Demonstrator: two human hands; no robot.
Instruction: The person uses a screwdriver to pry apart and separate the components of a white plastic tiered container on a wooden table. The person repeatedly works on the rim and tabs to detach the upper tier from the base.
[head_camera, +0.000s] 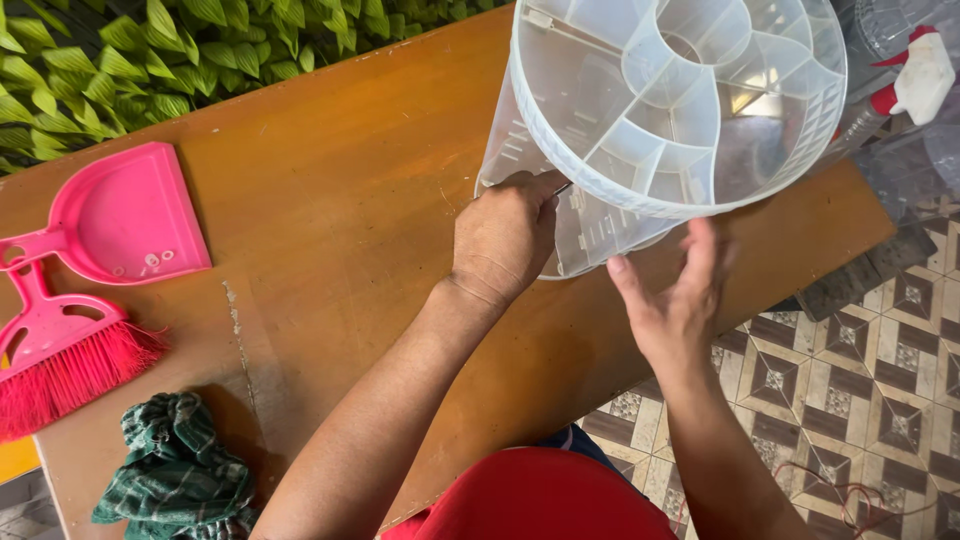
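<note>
A tall round clear plastic organizer (680, 100) with several wedge-shaped compartments around a central ring stands on the wooden table (340, 230). My left hand (503, 238) grips its lower wall on the near left side, fingers curled onto the plastic. My right hand (680, 300) is raised just under the rim on the near side, fingers spread and palm toward the container, touching or nearly touching it; I cannot tell which.
A pink dustpan (125, 215) and a pink hand brush (60, 365) lie at the table's left end, with a green checked cloth (178, 470) near the front left corner. A spray bottle (915, 80) stands at the right. Green leaves (120, 50) lie beyond the table, patterned floor tiles (870, 380) to its right.
</note>
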